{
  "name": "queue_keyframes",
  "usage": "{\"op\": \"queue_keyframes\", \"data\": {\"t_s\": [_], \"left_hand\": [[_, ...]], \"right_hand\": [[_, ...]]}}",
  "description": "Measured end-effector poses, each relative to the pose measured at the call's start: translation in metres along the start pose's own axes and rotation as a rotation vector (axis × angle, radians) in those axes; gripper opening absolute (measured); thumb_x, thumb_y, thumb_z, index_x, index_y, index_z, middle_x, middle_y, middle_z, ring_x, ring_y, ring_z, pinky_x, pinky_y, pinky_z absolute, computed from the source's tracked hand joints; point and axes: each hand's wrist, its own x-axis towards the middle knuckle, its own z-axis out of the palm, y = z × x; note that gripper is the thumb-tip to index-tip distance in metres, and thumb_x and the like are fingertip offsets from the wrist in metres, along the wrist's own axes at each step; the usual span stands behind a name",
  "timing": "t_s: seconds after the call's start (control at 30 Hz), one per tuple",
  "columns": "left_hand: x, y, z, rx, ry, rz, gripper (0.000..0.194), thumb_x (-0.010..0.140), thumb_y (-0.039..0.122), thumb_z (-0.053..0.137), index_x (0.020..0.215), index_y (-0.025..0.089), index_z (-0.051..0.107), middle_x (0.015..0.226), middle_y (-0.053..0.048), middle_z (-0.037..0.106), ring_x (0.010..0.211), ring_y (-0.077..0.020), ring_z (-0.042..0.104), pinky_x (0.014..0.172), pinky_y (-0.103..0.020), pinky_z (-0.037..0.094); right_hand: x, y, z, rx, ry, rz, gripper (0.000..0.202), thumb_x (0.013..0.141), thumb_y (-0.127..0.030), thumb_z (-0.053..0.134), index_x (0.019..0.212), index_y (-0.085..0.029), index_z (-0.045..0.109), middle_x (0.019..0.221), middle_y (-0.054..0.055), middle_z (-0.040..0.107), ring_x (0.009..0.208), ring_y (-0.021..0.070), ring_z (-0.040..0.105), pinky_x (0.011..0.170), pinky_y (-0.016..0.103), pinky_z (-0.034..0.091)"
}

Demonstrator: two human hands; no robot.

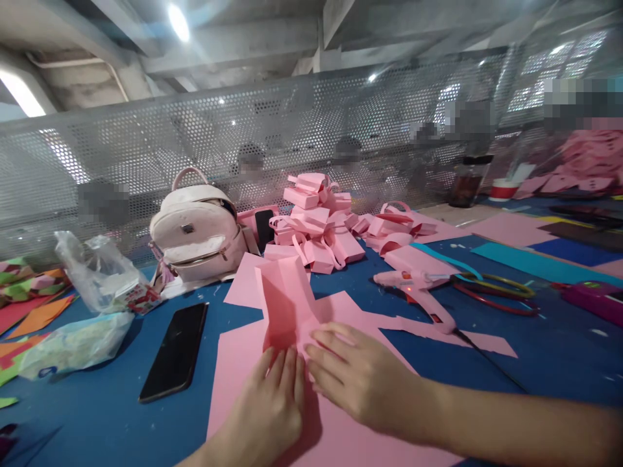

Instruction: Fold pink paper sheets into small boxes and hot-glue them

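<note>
A folded pink paper box, open at the top with raised side walls, stands between my hands. My left hand is closed on its near end, the fingers together and pressed against the paper. From the right, my right hand holds the side wall with its fingers bent slightly against it; its thumb is hidden. Under both hands lies flat pink paper. To the right a pink glue gun with a lit orange light rests on its side, beside pink paper strips.
Several finished pink paper pieces are piled at the back. A pale backpack stands left of them. A black phone and a plastic bag lie on the blue table. Tape rolls and a dark jar are at right.
</note>
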Motion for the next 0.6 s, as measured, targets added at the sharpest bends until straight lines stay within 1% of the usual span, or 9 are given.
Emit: {"op": "queue_keyframes", "data": {"t_s": [0.03,0.1,0.2,0.33,0.43,0.53,0.6], "left_hand": [[-0.001,-0.002,0.001,-0.001,-0.006,-0.009,0.039,0.083,0.001,0.044,0.112,0.006,0.069,0.112,-0.018,0.077,0.101,-0.0288,0.074,0.091,-0.043,0.052],[-0.002,-0.003,0.004,0.007,-0.018,-0.029,0.040,0.086,0.002,0.043,0.117,0.005,0.068,0.116,-0.019,0.075,0.103,-0.0286,0.073,0.090,-0.042,0.053],[0.000,-0.001,0.004,0.012,-0.024,-0.022,0.041,0.087,0.001,0.040,0.119,0.002,0.066,0.116,-0.021,0.075,0.102,-0.0286,0.074,0.086,-0.040,0.055],[0.006,0.002,-0.003,-0.018,0.033,-0.019,0.040,0.088,0.000,0.037,0.115,0.001,0.067,0.115,-0.020,0.075,0.100,-0.0286,0.076,0.082,-0.037,0.056],[0.008,0.003,-0.007,-0.030,0.064,-0.028,0.040,0.090,0.000,0.035,0.114,0.001,0.067,0.113,-0.020,0.076,0.099,-0.0283,0.076,0.080,-0.036,0.057],[0.008,0.004,-0.007,-0.026,0.074,-0.037,0.041,0.090,0.000,0.033,0.114,0.001,0.067,0.113,-0.019,0.076,0.098,-0.0282,0.077,0.078,-0.035,0.058],[0.007,0.005,-0.006,-0.024,0.085,-0.048,0.041,0.090,0.000,0.034,0.113,0.002,0.068,0.113,-0.018,0.076,0.098,-0.0280,0.077,0.079,-0.035,0.058]], "right_hand": [[0.002,0.008,-0.003,-0.009,0.004,0.008,0.021,0.095,-0.009,0.053,0.096,-0.014,0.073,0.094,0.009,0.075,0.093,0.0242,0.066,0.100,0.044,0.046],[0.005,0.021,-0.007,-0.046,-0.044,0.069,0.019,0.097,-0.012,0.052,0.095,-0.014,0.071,0.087,0.008,0.072,0.089,0.0241,0.063,0.098,0.045,0.045],[0.006,0.031,-0.004,-0.049,-0.101,0.122,0.019,0.098,-0.014,0.051,0.097,-0.015,0.070,0.081,0.007,0.069,0.089,0.0242,0.061,0.096,0.044,0.044],[0.005,0.030,0.001,0.070,-0.125,0.235,0.022,0.099,-0.016,0.049,0.107,-0.016,0.069,0.091,0.008,0.072,0.097,0.0247,0.061,0.103,0.046,0.039],[0.007,0.029,0.001,0.154,-0.111,0.320,0.022,0.097,-0.013,0.050,0.111,-0.017,0.067,0.097,0.007,0.074,0.096,0.0229,0.062,0.109,0.047,0.034],[0.010,0.029,-0.001,0.197,-0.118,0.349,0.032,0.093,-0.007,0.049,0.120,-0.016,0.063,0.101,0.006,0.073,0.096,0.0221,0.063,0.111,0.047,0.032],[0.010,0.030,-0.001,0.178,-0.118,0.334,0.041,0.090,-0.006,0.048,0.130,-0.012,0.058,0.103,0.009,0.073,0.097,0.0239,0.062,0.109,0.048,0.034]]}}
